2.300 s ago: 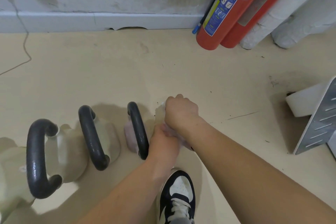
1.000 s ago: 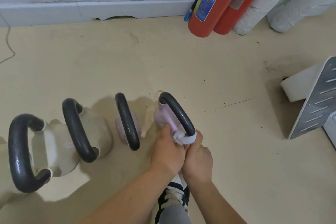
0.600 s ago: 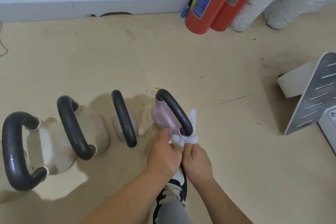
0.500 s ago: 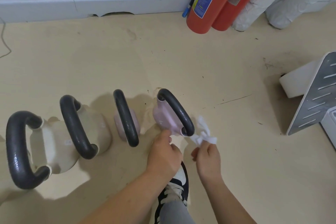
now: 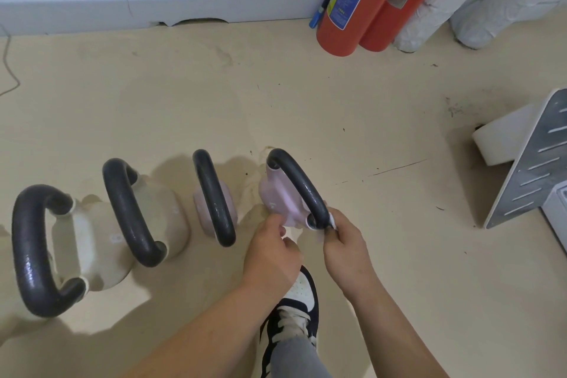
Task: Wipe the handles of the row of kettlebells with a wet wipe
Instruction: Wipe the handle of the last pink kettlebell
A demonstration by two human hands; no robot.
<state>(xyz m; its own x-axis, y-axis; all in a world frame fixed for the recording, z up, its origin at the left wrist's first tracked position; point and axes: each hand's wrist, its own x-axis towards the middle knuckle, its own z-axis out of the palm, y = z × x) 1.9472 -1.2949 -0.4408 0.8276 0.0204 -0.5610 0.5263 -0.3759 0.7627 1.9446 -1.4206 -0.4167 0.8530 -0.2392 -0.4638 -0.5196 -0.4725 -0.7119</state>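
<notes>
Several kettlebells with black handles stand in a row on the floor. The rightmost is pink, with its handle point(image 5: 299, 184) arching up. My right hand point(image 5: 345, 242) pinches a white wet wipe point(image 5: 332, 222) against the near end of that handle; only a sliver of the wipe shows. My left hand point(image 5: 271, 250) sits just left of it with curled fingers by the pink body point(image 5: 276, 199), and whether it touches the body is unclear. Another pink kettlebell point(image 5: 211, 196) and two cream ones point(image 5: 129, 212), point(image 5: 36, 248) stand to the left.
Two red fire extinguishers point(image 5: 346, 9) and white rolls point(image 5: 429, 9) lean on the wall at the back right. A grey slotted metal stand point(image 5: 527, 175) is at the right. My shoe point(image 5: 291, 313) is below my hands. A thin cable point(image 5: 9, 70) lies at far left.
My right hand had pulled the wipe away from the handle to the right; it has now brought it back against the handle's near end. My left hand has barely moved.
</notes>
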